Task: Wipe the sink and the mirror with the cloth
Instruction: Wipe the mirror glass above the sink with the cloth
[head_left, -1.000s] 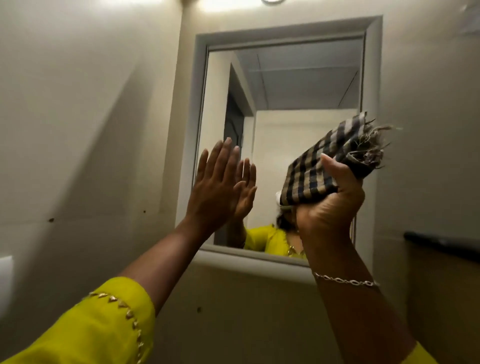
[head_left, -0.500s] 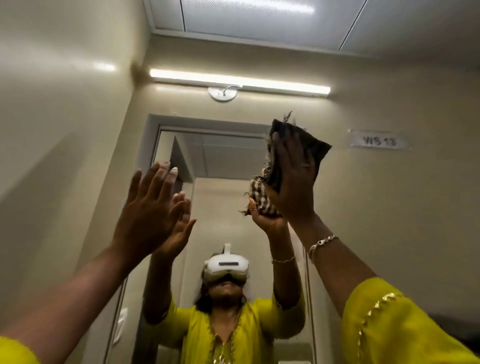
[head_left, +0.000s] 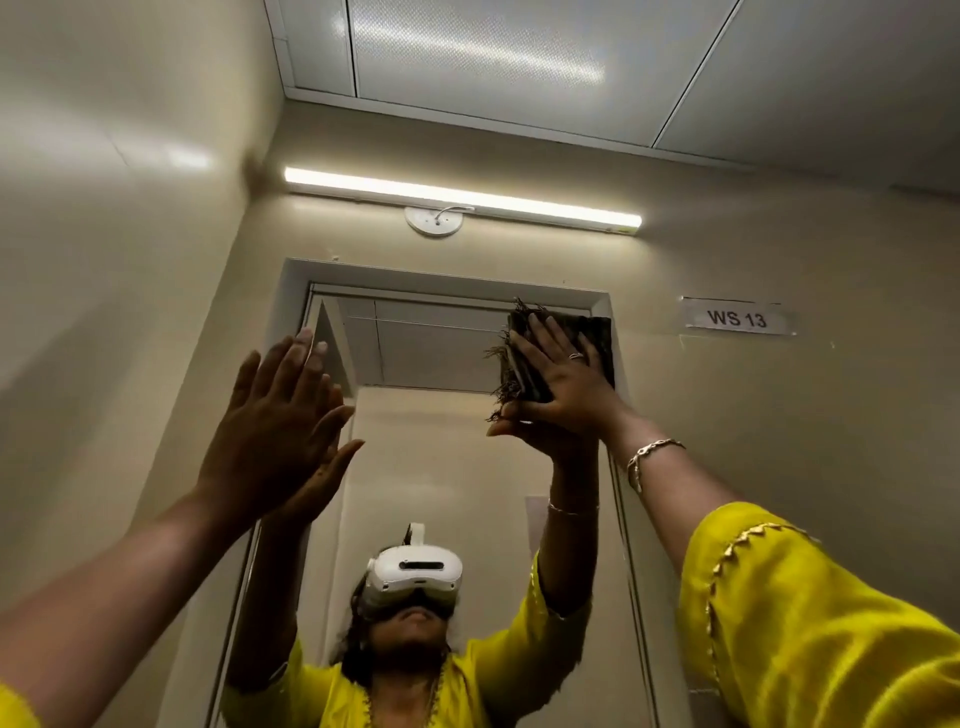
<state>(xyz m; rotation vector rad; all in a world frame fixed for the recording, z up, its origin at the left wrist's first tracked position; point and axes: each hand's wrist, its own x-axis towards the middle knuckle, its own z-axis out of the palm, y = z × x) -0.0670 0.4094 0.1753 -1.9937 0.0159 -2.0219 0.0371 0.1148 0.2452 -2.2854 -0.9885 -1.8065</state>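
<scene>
Cloth (head_left: 595, 332), item one: location?
— Top right corner of the mirror (head_left: 431, 353), pressed flat to the glass just under the mirror frame (head_left: 447, 275). Folded into a dark pad.

Held by?
— Right hand (head_left: 558, 384), fingers straight and spread over the pad, pushing rather than gripping. Left hand (head_left: 270, 431): fingers straight and close together, holding nothing, palm seemingly laid on the glass near its left edge. Hands well apart.

Orientation of the pad?
— Fringed edge runs up and down and faces left, toward the middle of the glass. The plain edges face the frame. The pad looks close to square where it shows, and the hand covers its lower part, so I cannot give a firm long axis; upright, if any.

Step in hand?
— Mirror wipe, judged to be at the top of a stroke. Sink not in view, so I cannot say whether it is done.

Next move calls for?
— Likely steady pressure while drawing the pad down or across to the left. The loose fringe should not trail, and the passes should overlap to reach the uncovered glass.
</scene>
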